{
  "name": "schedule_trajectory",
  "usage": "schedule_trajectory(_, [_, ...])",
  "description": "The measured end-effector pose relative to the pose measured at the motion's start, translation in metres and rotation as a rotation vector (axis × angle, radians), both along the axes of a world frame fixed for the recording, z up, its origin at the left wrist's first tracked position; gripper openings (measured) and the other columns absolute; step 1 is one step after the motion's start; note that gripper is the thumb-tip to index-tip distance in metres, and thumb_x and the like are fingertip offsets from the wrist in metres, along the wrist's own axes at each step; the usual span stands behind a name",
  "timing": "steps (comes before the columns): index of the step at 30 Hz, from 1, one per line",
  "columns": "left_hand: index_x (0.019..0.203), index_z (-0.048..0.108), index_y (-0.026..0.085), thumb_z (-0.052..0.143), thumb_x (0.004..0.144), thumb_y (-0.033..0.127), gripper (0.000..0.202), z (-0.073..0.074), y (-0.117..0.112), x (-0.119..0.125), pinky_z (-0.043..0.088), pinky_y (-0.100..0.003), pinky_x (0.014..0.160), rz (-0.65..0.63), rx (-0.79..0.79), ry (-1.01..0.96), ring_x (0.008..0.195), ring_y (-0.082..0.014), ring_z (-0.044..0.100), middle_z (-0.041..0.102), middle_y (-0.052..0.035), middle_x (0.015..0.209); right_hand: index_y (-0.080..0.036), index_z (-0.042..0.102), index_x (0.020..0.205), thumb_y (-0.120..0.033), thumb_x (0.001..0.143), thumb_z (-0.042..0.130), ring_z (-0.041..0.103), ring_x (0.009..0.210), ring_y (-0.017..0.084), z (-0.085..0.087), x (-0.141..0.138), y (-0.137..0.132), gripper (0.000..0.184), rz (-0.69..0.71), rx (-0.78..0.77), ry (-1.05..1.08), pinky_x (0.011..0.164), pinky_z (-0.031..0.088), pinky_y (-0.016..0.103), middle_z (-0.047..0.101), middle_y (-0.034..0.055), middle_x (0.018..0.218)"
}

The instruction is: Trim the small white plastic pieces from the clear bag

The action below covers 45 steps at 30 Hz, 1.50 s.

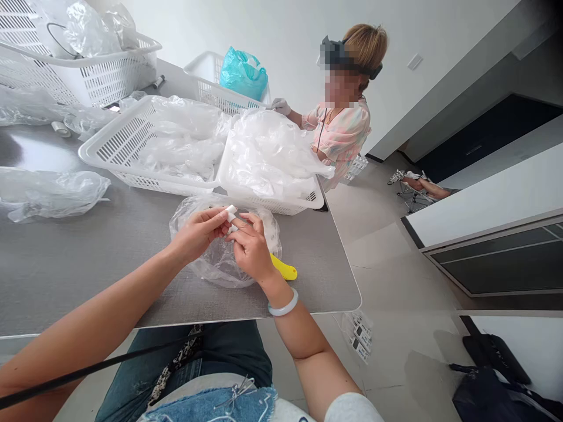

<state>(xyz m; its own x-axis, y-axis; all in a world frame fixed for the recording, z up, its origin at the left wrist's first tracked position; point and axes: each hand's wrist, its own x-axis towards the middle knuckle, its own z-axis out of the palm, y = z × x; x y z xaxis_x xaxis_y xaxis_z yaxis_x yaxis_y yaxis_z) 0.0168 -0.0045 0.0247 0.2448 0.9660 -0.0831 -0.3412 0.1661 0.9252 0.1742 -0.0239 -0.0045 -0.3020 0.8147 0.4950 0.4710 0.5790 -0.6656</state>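
Note:
My left hand (199, 233) pinches a small white piece (231, 212) between thumb and fingers; its exact kind is too small to tell. My right hand (254, 249) meets it from the other side, fingers curled and tips closed at the lower part of that piece. Both hands are above a clear plastic bag (206, 266) spread on the grey table (132, 258). Whitish contents show through the bag's right side, mostly covered by my hands. A yellow handle (285, 269) sticks out beside my right wrist; its other end is hidden.
White baskets (176, 186) (281, 206) holding clear bags stand just beyond my hands. Farther back, another basket (211, 91) carries a turquoise bag (244, 73). More bags (53, 190) lie left. A person (341, 126) with a gloved hand stands across the table. The table's edge is at right.

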Motion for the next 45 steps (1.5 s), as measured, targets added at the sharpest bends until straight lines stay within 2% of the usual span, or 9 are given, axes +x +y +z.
schedule_trajectory(4, [0.089, 0.075, 0.016, 0.089, 0.067, 0.050, 0.044, -0.003, 0.001, 0.001, 0.047, -0.025, 0.061, 0.022, 0.067, 0.041, 0.065, -0.0129, 0.056, 0.064, -0.0009, 0.070, -0.024, 0.070, 0.077, -0.027, 0.082, 0.059, 0.064, 0.114, 0.023, 0.009, 0.003, 0.002, 0.013, 0.084, -0.411, 0.558, 0.102, 0.052, 0.042, 0.077, 0.0043, 0.110])
schedule_trajectory(7, [0.091, 0.074, 0.017, 0.091, 0.066, 0.048, 0.043, -0.003, 0.001, 0.002, 0.048, -0.025, 0.065, 0.045, 0.151, 0.054, 0.069, -0.0139, 0.060, 0.068, -0.0015, 0.074, -0.023, 0.067, 0.084, -0.039, 0.082, 0.061, 0.068, 0.080, 0.018, 0.013, 0.010, 0.008, 0.017, -0.054, -0.533, 0.852, 0.091, 0.055, 0.039, 0.071, -0.0002, 0.073])
schedule_trajectory(9, [0.089, 0.072, 0.018, 0.093, 0.064, 0.045, 0.041, -0.003, 0.000, 0.002, 0.050, -0.026, 0.066, 0.038, 0.177, 0.051, 0.072, -0.0150, 0.063, 0.069, -0.0018, 0.079, -0.023, 0.066, 0.087, -0.040, 0.085, 0.060, 0.062, 0.069, 0.015, 0.014, 0.016, 0.010, 0.018, -0.188, -0.419, 0.799, 0.086, 0.054, 0.037, 0.062, -0.0036, 0.063])
schedule_trajectory(12, [0.086, 0.072, 0.019, 0.094, 0.064, 0.040, 0.037, -0.002, -0.001, 0.001, 0.055, -0.028, 0.072, -0.003, 0.199, 0.027, 0.078, -0.0153, 0.065, 0.070, -0.0024, 0.091, -0.025, 0.065, 0.084, -0.032, 0.091, 0.052, 0.063, 0.088, 0.018, 0.015, 0.020, 0.008, 0.017, -0.303, -0.068, 0.479, 0.089, 0.053, 0.037, 0.065, 0.0024, 0.083])
schedule_trajectory(15, [0.089, 0.075, 0.020, 0.093, 0.067, 0.037, 0.033, -0.002, -0.001, -0.001, 0.057, -0.027, 0.076, -0.042, 0.229, 0.010, 0.082, -0.0139, 0.064, 0.069, -0.0034, 0.100, -0.025, 0.064, 0.087, -0.023, 0.095, 0.044, 0.062, 0.100, 0.019, 0.016, 0.018, 0.004, 0.021, -0.287, 0.277, 0.204, 0.093, 0.051, 0.038, 0.066, 0.0053, 0.096])
schedule_trajectory(17, [0.090, 0.075, 0.020, 0.092, 0.068, 0.036, 0.032, -0.004, -0.001, -0.002, 0.057, -0.025, 0.076, -0.053, 0.248, 0.010, 0.084, -0.0139, 0.064, 0.069, -0.0040, 0.101, -0.025, 0.062, 0.093, -0.021, 0.097, 0.043, 0.063, 0.095, 0.018, 0.017, 0.016, 0.002, 0.019, -0.240, 0.376, 0.128, 0.091, 0.051, 0.038, 0.067, 0.0040, 0.091])
schedule_trajectory(26, [0.088, 0.075, 0.019, 0.089, 0.073, 0.038, 0.028, -0.005, -0.001, 0.000, 0.056, -0.025, 0.074, -0.091, 0.338, 0.039, 0.082, -0.0148, 0.063, 0.068, -0.0041, 0.090, -0.025, 0.058, 0.096, -0.025, 0.101, 0.046, 0.063, 0.091, 0.018, 0.019, 0.013, 0.001, 0.012, -0.208, 0.479, 0.076, 0.085, 0.052, 0.036, 0.068, 0.0021, 0.087])
schedule_trajectory(31, [0.089, 0.075, 0.019, 0.086, 0.077, 0.038, 0.025, -0.003, -0.002, 0.000, 0.057, -0.028, 0.073, -0.108, 0.381, 0.067, 0.081, -0.0164, 0.063, 0.068, -0.0042, 0.087, -0.025, 0.059, 0.095, -0.026, 0.101, 0.047, 0.062, 0.091, 0.018, 0.020, 0.012, -0.001, 0.013, -0.201, 0.468, 0.073, 0.084, 0.052, 0.036, 0.067, 0.0018, 0.085])
schedule_trajectory(45, [0.089, 0.076, 0.018, 0.089, 0.071, 0.040, 0.031, 0.001, -0.004, 0.000, 0.057, -0.026, 0.069, -0.101, 0.304, 0.104, 0.079, -0.0162, 0.064, 0.070, -0.0046, 0.087, -0.025, 0.060, 0.093, -0.026, 0.101, 0.047, 0.060, 0.090, 0.018, 0.017, 0.012, -0.001, 0.015, -0.215, 0.421, 0.099, 0.084, 0.050, 0.036, 0.066, 0.0021, 0.085])
